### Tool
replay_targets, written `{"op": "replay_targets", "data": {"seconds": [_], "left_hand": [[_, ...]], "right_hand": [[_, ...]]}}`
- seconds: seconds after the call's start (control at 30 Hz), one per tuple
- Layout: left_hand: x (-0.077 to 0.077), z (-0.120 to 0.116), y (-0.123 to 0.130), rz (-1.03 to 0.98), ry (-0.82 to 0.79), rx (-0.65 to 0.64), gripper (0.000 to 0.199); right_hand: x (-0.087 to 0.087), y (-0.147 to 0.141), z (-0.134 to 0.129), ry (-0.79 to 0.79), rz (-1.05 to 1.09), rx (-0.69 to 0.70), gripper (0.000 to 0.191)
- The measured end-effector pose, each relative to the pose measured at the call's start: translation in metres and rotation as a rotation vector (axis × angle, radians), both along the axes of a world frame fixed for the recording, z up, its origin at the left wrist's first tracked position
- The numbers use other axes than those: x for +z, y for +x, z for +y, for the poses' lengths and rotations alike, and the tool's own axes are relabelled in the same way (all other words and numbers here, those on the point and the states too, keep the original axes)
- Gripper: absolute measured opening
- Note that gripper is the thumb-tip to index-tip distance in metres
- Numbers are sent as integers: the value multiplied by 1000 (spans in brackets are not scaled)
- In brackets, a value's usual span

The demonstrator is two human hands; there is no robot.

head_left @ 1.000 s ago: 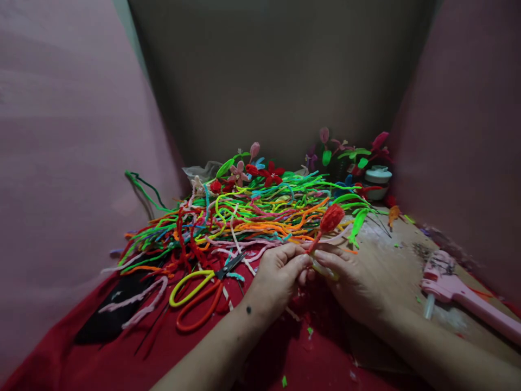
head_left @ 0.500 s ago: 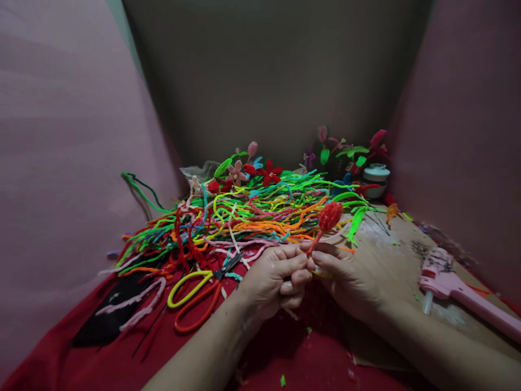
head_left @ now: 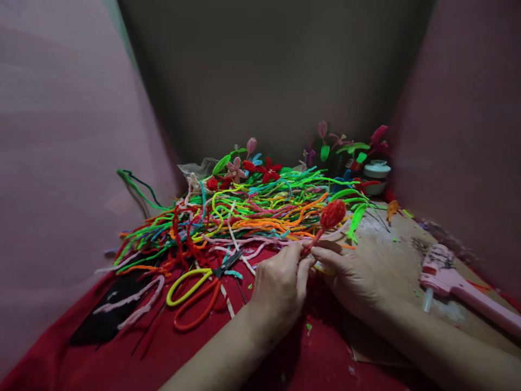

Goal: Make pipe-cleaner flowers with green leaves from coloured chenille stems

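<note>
A red fuzzy flower bud (head_left: 332, 214) on a red wrapped stem tilts up to the right between my hands. My left hand (head_left: 280, 282) pinches the lower end of the stem, its back turned to the camera. My right hand (head_left: 345, 274) grips the same stem from the other side, fingertips against those of the left. Something small and yellow shows under the right fingers, too hidden to name. Scissors (head_left: 217, 273) with one yellow and one red handle lie open to the left of my hands.
Behind my hands spreads a heap of coloured pipe cleaners (head_left: 260, 212), with finished flowers (head_left: 269, 171) at its back. A pink glue gun (head_left: 448, 279) lies on a brown board (head_left: 401, 260) at the right. A lidded jar (head_left: 376, 175) stands behind. A black sheet (head_left: 103, 320) lies left.
My left hand has turned over so its back shows, and its fingers have shifted along the stem. The red bud has moved slightly right. My right hand has barely moved.
</note>
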State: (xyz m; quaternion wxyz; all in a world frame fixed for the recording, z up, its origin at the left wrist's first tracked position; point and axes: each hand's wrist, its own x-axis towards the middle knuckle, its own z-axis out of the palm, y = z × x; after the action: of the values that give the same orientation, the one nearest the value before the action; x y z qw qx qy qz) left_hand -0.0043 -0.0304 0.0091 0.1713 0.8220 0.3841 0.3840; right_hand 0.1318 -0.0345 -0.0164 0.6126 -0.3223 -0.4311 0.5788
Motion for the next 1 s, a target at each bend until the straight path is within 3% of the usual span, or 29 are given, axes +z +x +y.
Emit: {"op": "replay_targets", "data": {"seconds": [0.17, 0.37, 0.6, 0.8, 1.0], "left_hand": [[-3, 1, 0, 25, 143, -11, 15], [-2, 1, -1, -53, 54, -50, 17], [10, 1, 0, -270, -398, -51, 19], [16, 5, 1, -552, -916, -180, 21], [15, 9, -4, -689, -1124, -365, 16]], "right_hand": [[-4, 1, 1, -89, 87, 56, 15], [-6, 2, 2, -99, 25, 47, 19], [1, 4, 0, -61, 4, 84, 14], [3, 2, 0, -96, 20, 120, 11], [2, 2, 0, -160, 78, 134, 12]]}}
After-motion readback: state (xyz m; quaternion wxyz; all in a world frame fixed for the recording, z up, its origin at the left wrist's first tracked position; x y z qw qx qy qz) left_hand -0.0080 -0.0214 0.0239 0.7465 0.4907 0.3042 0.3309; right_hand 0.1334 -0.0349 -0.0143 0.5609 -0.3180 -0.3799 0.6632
